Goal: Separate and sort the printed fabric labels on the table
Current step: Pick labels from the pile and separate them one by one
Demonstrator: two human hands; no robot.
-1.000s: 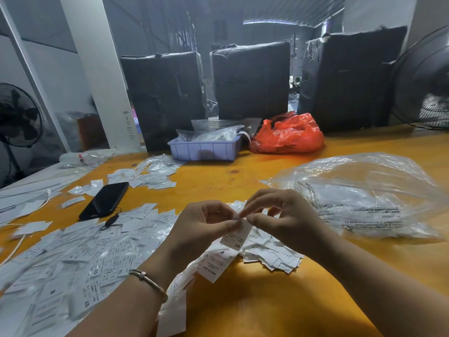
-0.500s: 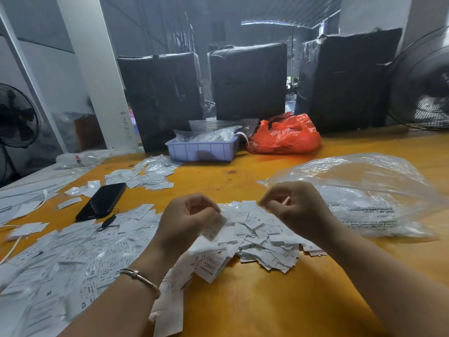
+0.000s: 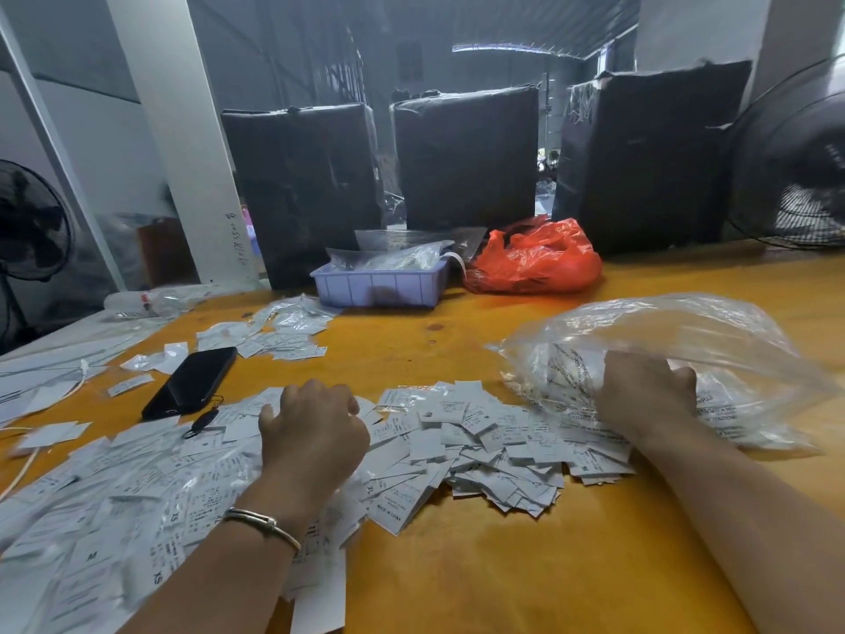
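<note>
Labels (image 3: 480, 432) lie in a loose heap mid-table, between both hands, with a wider spread (image 3: 114, 505) of larger ones (XS, M, XL print visible) off to the left. Left hand (image 3: 315, 427) is knuckles-up over the edge where the two groups meet, fingers curled down into the labels; cannot tell if it pinches one. Right hand (image 3: 644, 395) is well apart from it, pressed against the clear plastic bag (image 3: 663, 359) at the heap's right end, fingertips hidden behind the film, so its grip is unclear too.

Risks, as judgement: heap and left spread already touch, so a sweep of the left hand could mix sizes back together. Thin labels cling, so two may lift as one and land in the wrong group. Dragging the bag could scatter the heap or push labels off the yellow table (image 3: 503, 578). Phone (image 3: 192, 382) sits near the spread and could get buried.
</note>
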